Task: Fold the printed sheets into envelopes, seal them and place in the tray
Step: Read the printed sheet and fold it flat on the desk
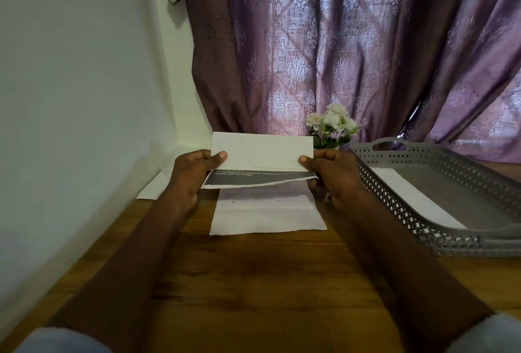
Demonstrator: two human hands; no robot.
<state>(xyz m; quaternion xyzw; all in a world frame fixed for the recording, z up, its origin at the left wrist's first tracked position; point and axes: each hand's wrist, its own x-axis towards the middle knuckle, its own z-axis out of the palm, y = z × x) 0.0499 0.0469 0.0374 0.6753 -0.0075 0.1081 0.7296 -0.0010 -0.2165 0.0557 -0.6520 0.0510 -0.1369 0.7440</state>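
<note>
both hands, left hand (191,175) and right hand (329,175), keep a narrow pinching grip on the folded printed sheet (262,155) above the counter (253,268), beside the grey tray (400,192).

sheet (262,155) white, grey band | tray (439,200) grey lattice | curtain (324,42) purple damask | table (253,273) brown woodgrain

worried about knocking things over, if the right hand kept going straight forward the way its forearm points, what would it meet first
Probably the white flowers standing behind the folded sheet that the right hand holds, then the purple curtain. The grey tray lies off to its right, likely out of that line. Depth is hard to judge.
</note>
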